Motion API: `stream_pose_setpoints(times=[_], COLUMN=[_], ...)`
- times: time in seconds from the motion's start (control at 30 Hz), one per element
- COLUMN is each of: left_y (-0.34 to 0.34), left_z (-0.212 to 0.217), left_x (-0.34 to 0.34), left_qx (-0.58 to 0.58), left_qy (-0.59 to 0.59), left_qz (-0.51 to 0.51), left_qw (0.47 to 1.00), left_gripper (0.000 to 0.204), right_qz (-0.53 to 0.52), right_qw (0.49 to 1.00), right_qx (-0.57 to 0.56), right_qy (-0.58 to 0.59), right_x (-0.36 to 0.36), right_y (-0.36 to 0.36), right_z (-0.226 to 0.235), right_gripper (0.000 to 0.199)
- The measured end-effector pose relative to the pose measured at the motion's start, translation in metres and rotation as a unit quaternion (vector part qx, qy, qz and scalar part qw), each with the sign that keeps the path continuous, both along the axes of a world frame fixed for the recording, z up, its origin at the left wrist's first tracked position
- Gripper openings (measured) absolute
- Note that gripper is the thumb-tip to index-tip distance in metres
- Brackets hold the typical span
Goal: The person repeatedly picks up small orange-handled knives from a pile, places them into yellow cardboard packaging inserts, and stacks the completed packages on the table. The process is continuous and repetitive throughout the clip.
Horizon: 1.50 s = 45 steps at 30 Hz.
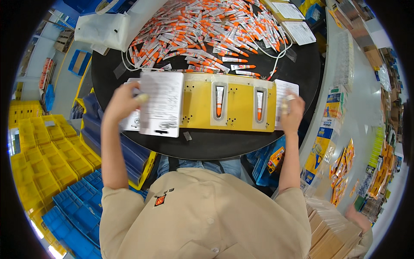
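A yellow board (pixel 198 101) lies across the near part of the round black table. Two clear plastic blisters (pixel 213 116) are set in it, each with an orange-and-white tube (pixel 219 101) inside. My left hand (pixel 125 101) grips the left edge of a white printed card (pixel 161 103) with a hang slot. That card covers the board's left end and blurs slightly; more cards lie under the hand. At the board's right end, my right hand (pixel 293 110) has its curled fingers on another white printed card (pixel 282 88). Both hands wear pale finger covers.
Many orange-capped tubes (pixel 207 34) are heaped at the table's far side, with a white cord (pixel 280 54) around them. Printed cards (pixel 299 33) lie far right. Yellow bins (pixel 56 142) and blue bins (pixel 82 198) stand left; cardboard (pixel 332 228) and another person's arm (pixel 359 220) are lower right.
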<state>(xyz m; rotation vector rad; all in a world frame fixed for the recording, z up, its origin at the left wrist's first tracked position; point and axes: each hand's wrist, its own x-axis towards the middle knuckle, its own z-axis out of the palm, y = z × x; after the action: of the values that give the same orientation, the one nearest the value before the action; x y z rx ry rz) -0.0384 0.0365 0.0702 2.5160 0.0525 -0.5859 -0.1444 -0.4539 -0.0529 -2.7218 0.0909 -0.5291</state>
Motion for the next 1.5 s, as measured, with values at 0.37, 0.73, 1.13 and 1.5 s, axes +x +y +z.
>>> stream_pose_setpoints(times=[0.37, 0.73, 1.13, 1.5], left_y=[-0.044, -0.034, -0.12, -0.124], left_z=[-0.06, -0.06, -0.048, -0.047], left_x=[-0.045, -0.021, -0.044, -0.043], left_qx=[0.145, 0.176, 0.104, -0.02], left_qy=[-0.133, -0.046, -0.074, -0.1], left_qz=[-0.232, -0.305, -0.354, -0.272], left_qw=[0.952, 0.935, 0.927, 0.957], left_gripper=[0.089, 0.084, 0.091, 0.081], right_qz=[-0.181, -0.141, -0.126, -0.538], right_qw=[0.976, 0.966, 0.967, 0.811], right_qx=[-0.086, 0.217, -0.115, 0.164], right_qy=[-0.083, 0.006, 0.188, 0.161], right_x=[-0.005, -0.011, -0.023, -0.012], right_y=[-0.039, 0.2, 0.159, -0.101], right_z=[-0.047, 0.039, 0.016, -0.114], right_gripper=[0.039, 0.035, 0.051, 0.065])
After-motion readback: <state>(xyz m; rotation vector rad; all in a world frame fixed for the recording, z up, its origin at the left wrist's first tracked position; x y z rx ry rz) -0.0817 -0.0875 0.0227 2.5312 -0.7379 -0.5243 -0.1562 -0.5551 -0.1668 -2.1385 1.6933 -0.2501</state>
